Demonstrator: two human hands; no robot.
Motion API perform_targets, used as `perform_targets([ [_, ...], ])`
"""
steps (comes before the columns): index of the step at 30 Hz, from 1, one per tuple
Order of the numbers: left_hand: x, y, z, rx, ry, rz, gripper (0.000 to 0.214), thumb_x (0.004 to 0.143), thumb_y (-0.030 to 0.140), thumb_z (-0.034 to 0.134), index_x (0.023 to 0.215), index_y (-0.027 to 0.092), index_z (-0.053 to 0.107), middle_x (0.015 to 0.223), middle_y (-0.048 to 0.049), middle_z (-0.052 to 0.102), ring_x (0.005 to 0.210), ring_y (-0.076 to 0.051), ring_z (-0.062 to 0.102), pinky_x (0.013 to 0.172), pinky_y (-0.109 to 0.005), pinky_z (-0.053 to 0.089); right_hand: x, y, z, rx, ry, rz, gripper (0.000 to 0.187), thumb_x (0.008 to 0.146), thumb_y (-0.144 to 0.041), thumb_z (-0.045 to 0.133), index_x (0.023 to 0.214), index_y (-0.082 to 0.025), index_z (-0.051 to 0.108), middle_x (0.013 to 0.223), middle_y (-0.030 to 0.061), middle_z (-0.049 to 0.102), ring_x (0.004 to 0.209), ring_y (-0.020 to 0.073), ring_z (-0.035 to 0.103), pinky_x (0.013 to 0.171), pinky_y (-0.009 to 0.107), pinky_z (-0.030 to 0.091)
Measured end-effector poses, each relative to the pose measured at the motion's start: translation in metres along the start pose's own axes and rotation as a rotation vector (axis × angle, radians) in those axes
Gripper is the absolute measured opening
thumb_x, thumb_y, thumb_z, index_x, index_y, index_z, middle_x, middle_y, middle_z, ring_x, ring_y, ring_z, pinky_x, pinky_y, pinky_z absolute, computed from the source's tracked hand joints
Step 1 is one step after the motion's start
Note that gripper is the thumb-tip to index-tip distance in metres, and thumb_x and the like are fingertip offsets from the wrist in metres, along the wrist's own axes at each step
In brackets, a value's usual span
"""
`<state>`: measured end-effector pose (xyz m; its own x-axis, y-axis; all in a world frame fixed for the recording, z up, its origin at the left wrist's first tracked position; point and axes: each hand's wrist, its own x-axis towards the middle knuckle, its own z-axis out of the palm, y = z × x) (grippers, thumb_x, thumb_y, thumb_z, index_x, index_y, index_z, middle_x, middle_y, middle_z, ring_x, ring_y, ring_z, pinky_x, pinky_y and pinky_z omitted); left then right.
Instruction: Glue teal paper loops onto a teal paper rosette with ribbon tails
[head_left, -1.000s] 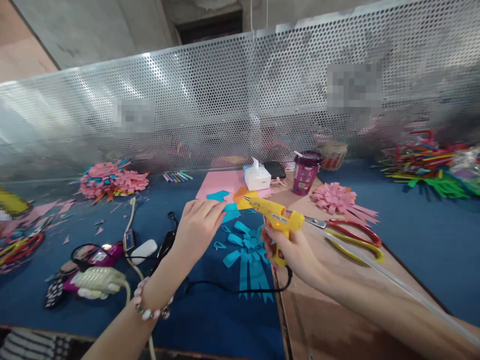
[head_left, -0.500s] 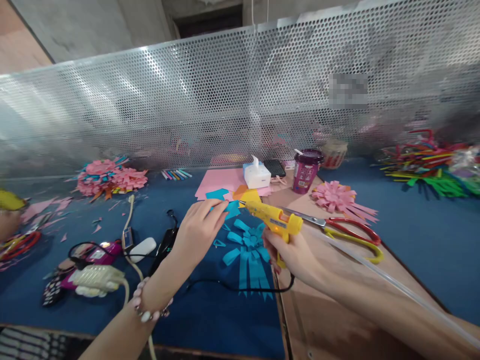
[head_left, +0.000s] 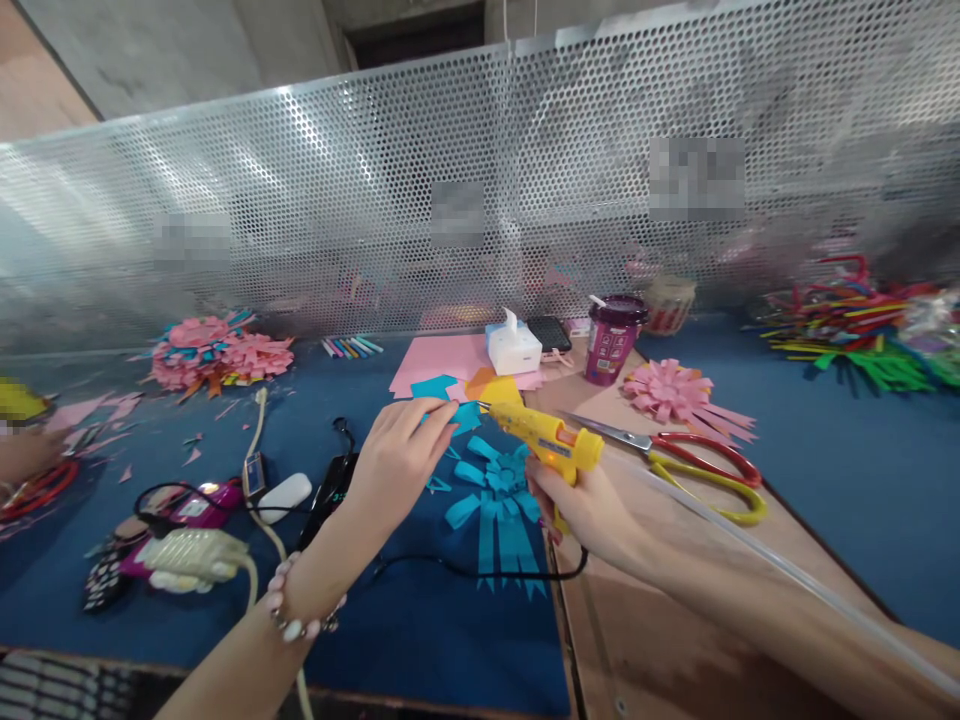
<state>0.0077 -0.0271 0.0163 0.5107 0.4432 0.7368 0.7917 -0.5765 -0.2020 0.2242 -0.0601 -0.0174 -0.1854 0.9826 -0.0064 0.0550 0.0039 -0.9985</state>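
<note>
- Your left hand [head_left: 401,450]: fingertips drawn together in a pinch; I cannot tell whether anything is between them.
- Your right hand [head_left: 581,505]: fingers wrapped around the yellow glue gun [head_left: 536,430], tip just beside your left fingertips.
- Blue paper flower [head_left: 504,482]: between your hands.
- Scissors [head_left: 697,462]: right of your right fingers.

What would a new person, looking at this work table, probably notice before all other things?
Most likely the bright yellow glue gun near the centre, held in the right hand and pointing toward the left hand. Below its front end in the picture lies a long-tailed blue paper flower; to the gun's right are red-and-yellow-handled scissors. At the back stands a wide perforated metal screen.
</note>
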Motion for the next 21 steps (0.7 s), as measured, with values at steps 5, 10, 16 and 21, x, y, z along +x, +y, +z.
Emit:
perform_targets([
  [5, 0.0012, 0.0021, 0.0, 0.008, -0.002, 0.001, 0.023, 0.089, 0.021, 0.056, 0.11, 0.015, 0.06, 0.101, -0.0086, 0.066, 0.094, -0.021, 0.06, 0.085, -0.037, 0.05, -0.0002, 0.0, -0.0006, -0.007, 0.011, 0.019, 0.026, 0.082, -0.039, 0.052, 0.067, -0.022, 0.041, 0.042, -0.0083, 0.043, 0.033, 0.0089, 0.043, 0.038, 0.024, 0.041],
  [10, 0.0017, 0.0024, -0.0004, 0.003, -0.001, 0.003, 0.023, 0.089, 0.021, 0.056, 0.111, 0.015, 0.06, 0.102, -0.008, 0.066, 0.094, -0.021, 0.06, 0.086, -0.037, 0.049, 0.0005, 0.0012, -0.0005, -0.005, 0.021, 0.009, 0.024, 0.082, -0.039, 0.051, 0.068, -0.022, 0.042, 0.041, -0.0086, 0.042, 0.032, 0.0091, 0.042, 0.039, 0.025, 0.041],
  [16, 0.0002, 0.0005, 0.0009, 0.004, 0.009, 0.004, 0.023, 0.089, 0.021, 0.056, 0.111, 0.016, 0.06, 0.102, -0.0083, 0.066, 0.094, -0.021, 0.06, 0.085, -0.038, 0.049, 0.0004, 0.0025, -0.0007, -0.029, 0.027, 0.016, 0.026, 0.083, -0.039, 0.049, 0.065, -0.022, 0.041, 0.04, -0.0077, 0.043, 0.031, 0.0097, 0.044, 0.036, 0.024, 0.04],
  [21, -0.0014, -0.0015, 0.0033, 0.0, 0.002, -0.013, 0.023, 0.089, 0.021, 0.056, 0.111, 0.017, 0.06, 0.103, -0.0078, 0.066, 0.095, -0.021, 0.06, 0.085, -0.037, 0.048, 0.0002, 0.0043, 0.0, -0.007, 0.041, 0.033, 0.023, 0.082, -0.038, 0.051, 0.069, -0.022, 0.042, 0.041, -0.0079, 0.044, 0.032, 0.0103, 0.045, 0.035, 0.023, 0.041],
])
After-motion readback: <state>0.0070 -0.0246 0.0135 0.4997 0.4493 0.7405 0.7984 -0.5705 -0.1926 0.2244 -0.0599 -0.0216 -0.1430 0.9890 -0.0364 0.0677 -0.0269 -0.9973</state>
